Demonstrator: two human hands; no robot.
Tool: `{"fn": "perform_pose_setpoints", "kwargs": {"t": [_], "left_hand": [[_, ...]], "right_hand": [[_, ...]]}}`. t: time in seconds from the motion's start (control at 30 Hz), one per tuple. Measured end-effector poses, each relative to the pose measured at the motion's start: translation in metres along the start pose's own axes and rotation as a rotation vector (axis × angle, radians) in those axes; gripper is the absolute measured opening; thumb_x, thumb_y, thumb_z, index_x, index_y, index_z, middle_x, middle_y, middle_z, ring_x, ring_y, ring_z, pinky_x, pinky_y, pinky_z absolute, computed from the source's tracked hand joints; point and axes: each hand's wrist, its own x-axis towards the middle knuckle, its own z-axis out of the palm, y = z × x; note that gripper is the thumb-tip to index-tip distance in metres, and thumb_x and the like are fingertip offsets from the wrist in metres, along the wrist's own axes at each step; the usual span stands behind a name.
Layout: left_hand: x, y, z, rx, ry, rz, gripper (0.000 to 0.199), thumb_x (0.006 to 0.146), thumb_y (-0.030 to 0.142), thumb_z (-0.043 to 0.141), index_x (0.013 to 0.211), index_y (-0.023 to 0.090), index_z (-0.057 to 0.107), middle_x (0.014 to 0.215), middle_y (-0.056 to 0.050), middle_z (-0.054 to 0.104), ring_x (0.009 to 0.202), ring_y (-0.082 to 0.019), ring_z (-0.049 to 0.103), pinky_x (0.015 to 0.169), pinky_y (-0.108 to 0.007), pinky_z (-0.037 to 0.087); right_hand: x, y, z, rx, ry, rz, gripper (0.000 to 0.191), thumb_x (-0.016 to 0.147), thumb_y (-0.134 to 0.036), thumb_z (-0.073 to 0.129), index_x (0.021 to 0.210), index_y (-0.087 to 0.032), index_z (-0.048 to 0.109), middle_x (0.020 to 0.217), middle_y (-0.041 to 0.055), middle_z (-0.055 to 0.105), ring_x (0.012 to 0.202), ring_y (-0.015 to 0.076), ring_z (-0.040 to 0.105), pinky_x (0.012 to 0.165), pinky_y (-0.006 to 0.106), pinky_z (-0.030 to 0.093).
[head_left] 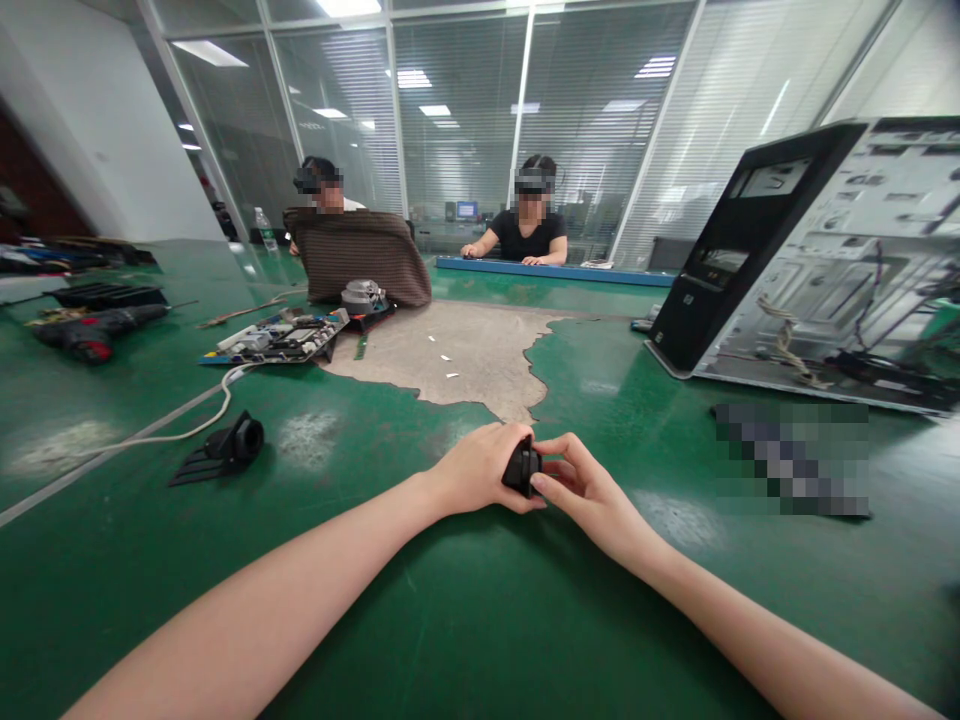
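Just above the green tabletop, in the middle of the head view, both my hands meet around a small black part (522, 467) with a rounded, ridged end. My left hand (480, 468) wraps round its body from the left and hides much of it. From the right, the thumb and fingers of my right hand (589, 490) pinch the ridged end. Left of my hands lies a black piece (225, 447) with a round hollow end and a flat slatted base.
An open computer case (705, 270) stands at the right, with a pixelated dark strip (795, 460) before it. A circuit board (281, 337), a cable (225, 395) and a power drill (97, 330) lie at the left. Two people (532, 225) sit across the table.
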Motion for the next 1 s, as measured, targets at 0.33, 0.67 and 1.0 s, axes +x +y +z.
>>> {"fn": "perform_pose_setpoints", "kwargs": {"t": [0.33,0.67,1.0], "left_hand": [[-0.0003,-0.0012,0.0009,-0.01,0.004,0.003,0.055,0.059,0.047,0.064,0.1,0.017,0.041,0.093,-0.007,0.055,0.083,-0.023,0.053,0.073,-0.034,0.042],[-0.0007,0.001,-0.0008,-0.054,-0.002,-0.047,0.056,0.058,0.045,0.066,0.101,0.018,0.042,0.092,-0.006,0.055,0.082,-0.023,0.054,0.072,-0.034,0.042],[-0.0027,0.0019,-0.0029,-0.132,-0.009,-0.078,0.067,0.056,0.054,0.065,0.106,0.018,0.039,0.098,-0.008,0.054,0.088,-0.024,0.053,0.074,-0.034,0.042]], "right_hand": [[0.0015,0.0056,0.0035,-0.057,0.084,-0.056,0.012,0.083,-0.033,0.043,0.087,-0.022,0.043,0.082,-0.001,0.053,0.073,0.0118,0.055,0.066,0.026,0.046],[0.003,0.0029,0.0005,-0.031,0.029,-0.021,0.016,0.08,-0.032,0.047,0.093,-0.021,0.045,0.091,0.002,0.055,0.083,0.0148,0.056,0.075,0.031,0.047],[0.0033,0.0021,0.002,-0.009,0.088,-0.016,0.016,0.08,-0.036,0.047,0.087,-0.022,0.045,0.084,-0.0005,0.055,0.075,0.0124,0.055,0.07,0.027,0.046]]}}
